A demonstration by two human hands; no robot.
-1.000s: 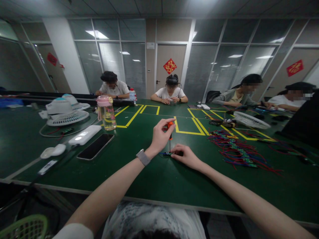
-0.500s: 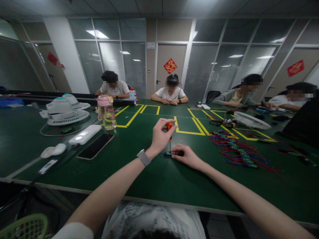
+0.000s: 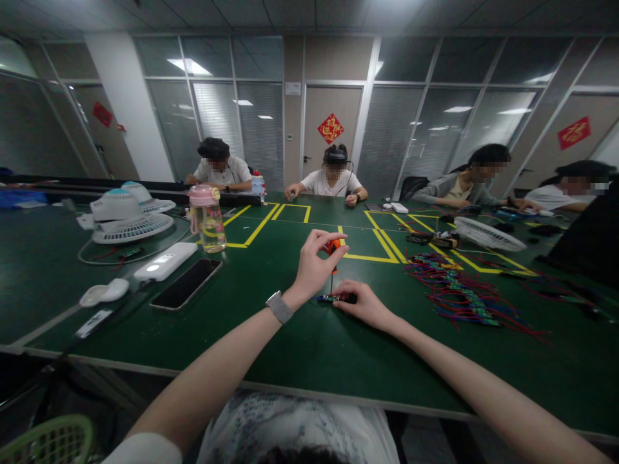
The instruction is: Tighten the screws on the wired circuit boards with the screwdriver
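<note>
Just ahead of me, a screwdriver (image 3: 334,247) with an orange and black handle stands nearly upright. My left hand (image 3: 315,261) grips its handle between thumb and fingers. The thin shaft points down at a small circuit board (image 3: 327,299) lying on the table. My right hand (image 3: 362,303) is closed on the board's right end, its fingertips pinching something dark there. The fingers hide part of the board, and I cannot make out the screwdriver's tip.
On the green table (image 3: 271,361), a phone (image 3: 186,284), a white device (image 3: 165,261) and a pink-lidded bottle (image 3: 207,219) are at left. Fan parts (image 3: 126,216) stand beyond them. Wired circuit boards (image 3: 461,290) lie in a pile at right. Several people sit across the table.
My left hand and the screwdriver handle have shifted slightly to the right. My right hand stays in place. The person opposite has moved their hands apart.
</note>
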